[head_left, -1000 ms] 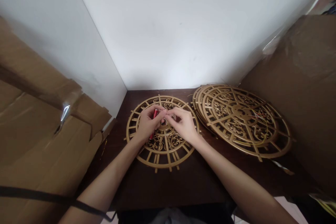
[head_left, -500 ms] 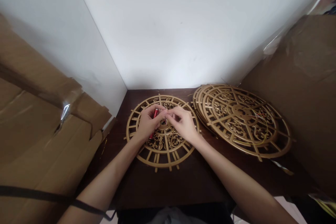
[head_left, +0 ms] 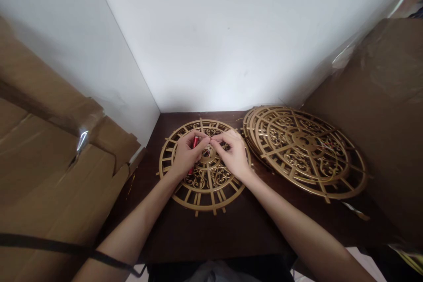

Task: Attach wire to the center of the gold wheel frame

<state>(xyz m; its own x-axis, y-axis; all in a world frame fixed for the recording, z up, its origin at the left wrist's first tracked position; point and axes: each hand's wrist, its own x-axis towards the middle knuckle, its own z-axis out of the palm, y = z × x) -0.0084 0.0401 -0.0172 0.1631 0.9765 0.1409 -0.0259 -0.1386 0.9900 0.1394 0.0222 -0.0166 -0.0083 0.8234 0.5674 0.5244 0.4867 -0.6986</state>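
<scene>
A gold openwork clock dial [head_left: 214,207] lies flat on the dark table under both hands. My left hand [head_left: 187,154] is closed around a slim red cylinder with a shiny end [head_left: 195,142], whose kind I cannot make out; its lower end shows beneath the palm. Thumb and forefinger of that hand are pinched together above the dial's hub. Tip to tip with them, my right hand [head_left: 233,152] pinches as well. Thin red and white wires [head_left: 206,153] show just below the fingertips. What exactly lies between the fingertips is too small to see clearly.
At the right, a stack of similar gold dials [head_left: 304,141] carries some thin wires. A small brush-like thing [head_left: 357,211] lies in front of it. Cardboard [head_left: 49,176] stands at the left, more cardboard [head_left: 373,119] at the right, and a white wall [head_left: 224,44] behind.
My fingertips have shifted very slightly above the dial's hub, and the right fingers have drawn a little apart from the left. The dials stay where they were.
</scene>
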